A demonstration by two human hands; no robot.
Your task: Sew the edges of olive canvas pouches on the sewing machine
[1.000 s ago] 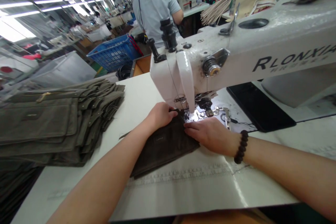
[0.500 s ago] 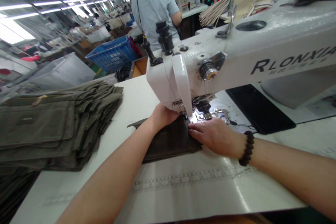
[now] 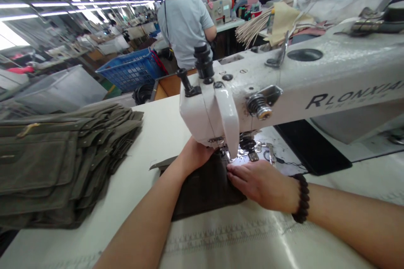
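Note:
A dark fabric piece (image 3: 205, 189) lies flat on the white table, its far edge under the head of a white sewing machine (image 3: 284, 80). My left hand (image 3: 196, 156) rests on the fabric's far left part, close to the needle area, its fingertips hidden behind the machine head. On the fabric's right edge lies my right hand (image 3: 255, 180), fingers together and pressed down beside the lit presser foot; a beaded bracelet circles that wrist. To the left sits a stack of dark olive fabric pieces (image 3: 63, 164) with a zipper and snaps.
Behind the table are a blue plastic basket (image 3: 129, 69) and a person in a light blue shirt (image 3: 186, 25), back turned. A black pad (image 3: 312, 145) lies right of the needle area. Ruler markings (image 3: 221, 235) run along the table's near part.
The view has tilted, so machine, fabric and hands appear lower in the picture. Both hands keep nearly the same places on the fabric.

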